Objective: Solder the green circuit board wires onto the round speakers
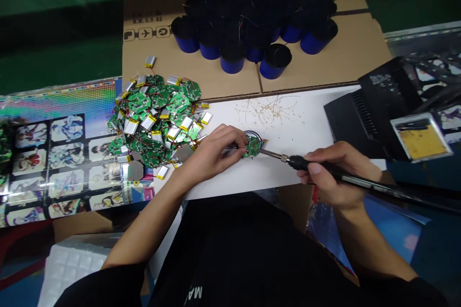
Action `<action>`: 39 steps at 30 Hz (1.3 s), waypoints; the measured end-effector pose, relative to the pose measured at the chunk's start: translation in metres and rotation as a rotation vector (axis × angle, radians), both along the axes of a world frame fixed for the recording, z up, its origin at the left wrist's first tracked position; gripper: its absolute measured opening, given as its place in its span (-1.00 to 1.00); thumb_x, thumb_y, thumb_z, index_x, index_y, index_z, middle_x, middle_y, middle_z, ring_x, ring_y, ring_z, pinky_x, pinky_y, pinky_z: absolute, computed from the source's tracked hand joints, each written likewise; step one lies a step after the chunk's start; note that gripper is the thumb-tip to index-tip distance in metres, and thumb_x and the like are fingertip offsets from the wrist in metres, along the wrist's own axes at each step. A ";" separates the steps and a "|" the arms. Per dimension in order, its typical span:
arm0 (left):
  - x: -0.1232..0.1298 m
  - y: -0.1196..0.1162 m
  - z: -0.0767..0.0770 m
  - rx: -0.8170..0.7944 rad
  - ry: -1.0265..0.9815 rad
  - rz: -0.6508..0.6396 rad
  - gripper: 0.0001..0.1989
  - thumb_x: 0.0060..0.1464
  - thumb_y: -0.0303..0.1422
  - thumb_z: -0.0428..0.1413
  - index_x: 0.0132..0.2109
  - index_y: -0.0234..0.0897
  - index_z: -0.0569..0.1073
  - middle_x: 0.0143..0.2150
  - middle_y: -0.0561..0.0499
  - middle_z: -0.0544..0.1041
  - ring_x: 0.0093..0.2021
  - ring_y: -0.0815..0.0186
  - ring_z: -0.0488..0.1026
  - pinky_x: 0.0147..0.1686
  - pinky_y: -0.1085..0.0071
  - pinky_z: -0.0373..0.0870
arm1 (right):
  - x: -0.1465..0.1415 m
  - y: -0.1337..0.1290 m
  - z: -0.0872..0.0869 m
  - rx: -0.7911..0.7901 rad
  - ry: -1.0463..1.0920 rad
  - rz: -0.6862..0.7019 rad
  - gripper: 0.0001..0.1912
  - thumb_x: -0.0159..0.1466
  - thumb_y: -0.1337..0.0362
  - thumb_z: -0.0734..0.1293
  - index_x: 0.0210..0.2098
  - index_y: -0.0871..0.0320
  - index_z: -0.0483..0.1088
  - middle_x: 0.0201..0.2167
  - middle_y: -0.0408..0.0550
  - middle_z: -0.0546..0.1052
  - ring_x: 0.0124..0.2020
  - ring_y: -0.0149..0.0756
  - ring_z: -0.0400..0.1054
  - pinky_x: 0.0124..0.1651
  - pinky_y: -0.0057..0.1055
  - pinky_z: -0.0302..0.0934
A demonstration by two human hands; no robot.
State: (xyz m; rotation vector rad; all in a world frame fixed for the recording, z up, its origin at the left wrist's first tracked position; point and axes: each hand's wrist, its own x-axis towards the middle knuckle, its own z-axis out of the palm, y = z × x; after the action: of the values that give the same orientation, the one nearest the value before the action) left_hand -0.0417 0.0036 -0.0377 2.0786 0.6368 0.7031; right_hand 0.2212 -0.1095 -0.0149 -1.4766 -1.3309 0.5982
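Observation:
My right hand [336, 172] is wrapped round the dark handle of a soldering iron [275, 155]. The iron's tip meets the right edge of a small green circuit board [253, 145], or comes very close to it. At the board's left side my left hand [225, 146] has its fingers closed in a pinch. What sits between those fingertips is partly hidden; the board's edge lies right at them. A dark round rim or loop of wire shows behind the board. Left of my left hand lies a heap of green circuit boards [158, 100] with silver battery packs wired to them.
Several blue cylinders [232, 60] with black tops and thin wires stand on the cardboard [216, 86] at the back. Wire scraps and yellowish bits [270, 109] lie on the white sheet. A black box-shaped device [367, 105] and a tray with a yellow pad [419, 143] are at the right.

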 end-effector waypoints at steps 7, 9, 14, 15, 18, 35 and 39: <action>-0.001 0.000 -0.001 -0.007 0.010 -0.003 -0.92 0.43 -0.43 0.11 -0.13 -0.22 0.46 -0.06 -0.08 0.61 0.01 0.22 0.53 0.09 0.24 0.43 | -0.010 0.006 0.003 0.154 0.155 -0.118 -0.72 0.39 0.00 0.49 -0.02 -0.02 0.52 -0.35 -0.09 0.70 -0.57 -0.18 0.60 -0.66 -0.31 0.36; 0.000 0.000 0.000 -0.005 0.015 0.000 -0.92 0.43 -0.43 0.12 -0.13 -0.22 0.46 -0.06 -0.08 0.61 0.00 0.22 0.53 0.09 0.25 0.43 | -0.017 0.006 -0.001 0.139 0.177 -0.022 -0.63 0.45 -0.09 0.39 0.13 -0.09 0.46 -0.21 -0.05 0.74 -0.45 -0.12 0.67 -0.61 -0.29 0.43; 0.001 -0.001 0.000 0.012 0.015 0.010 -0.92 0.44 -0.41 0.12 -0.13 -0.23 0.45 -0.07 -0.07 0.61 -0.01 0.22 0.52 0.06 0.26 0.42 | -0.039 0.007 -0.018 0.129 -0.067 0.170 -0.78 0.51 0.26 0.33 0.12 -0.04 0.49 0.02 0.00 0.72 -0.03 -0.08 0.70 -0.01 -0.07 0.62; 0.001 -0.001 0.000 0.018 0.013 0.010 -0.93 0.44 -0.42 0.13 -0.12 -0.23 0.45 -0.07 -0.07 0.61 -0.02 0.22 0.52 0.06 0.27 0.42 | -0.043 0.009 -0.022 0.144 -0.145 0.197 -0.76 0.46 0.32 0.40 0.10 -0.02 0.49 0.04 0.03 0.71 0.06 -0.05 0.66 0.11 0.00 0.58; 0.000 -0.001 0.000 0.026 0.007 0.011 -0.94 0.42 -0.44 0.14 -0.12 -0.24 0.45 -0.07 -0.06 0.60 -0.02 0.24 0.51 0.05 0.28 0.41 | -0.051 0.015 -0.032 0.180 -0.274 0.222 -0.54 0.31 0.34 0.55 0.14 -0.01 0.43 0.07 0.09 0.66 0.11 0.03 0.58 0.17 0.12 0.52; 0.004 -0.004 -0.009 0.228 -0.009 0.130 -0.93 0.44 -0.33 0.20 -0.05 -0.20 0.57 -0.01 -0.06 0.69 -0.01 0.21 0.54 0.06 0.21 0.40 | -0.031 0.046 -0.034 0.116 -0.147 0.391 -0.66 0.40 0.33 0.47 0.10 -0.05 0.40 0.14 0.04 0.65 0.22 -0.08 0.57 0.30 0.03 0.49; 0.006 -0.005 -0.009 0.216 -0.003 0.134 -0.93 0.44 -0.34 0.19 -0.04 -0.22 0.55 0.00 -0.08 0.68 -0.01 0.22 0.51 0.05 0.22 0.40 | -0.030 0.049 -0.033 0.121 -0.135 0.406 -0.69 0.40 0.33 0.47 0.08 -0.04 0.41 0.14 0.05 0.66 0.22 -0.08 0.57 0.29 0.03 0.49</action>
State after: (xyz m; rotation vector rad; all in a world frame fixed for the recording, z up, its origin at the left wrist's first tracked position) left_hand -0.0361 -0.0012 -0.0466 2.2470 0.7311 0.8842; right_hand 0.1910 -0.0606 -0.0478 -1.1711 -1.7613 0.6700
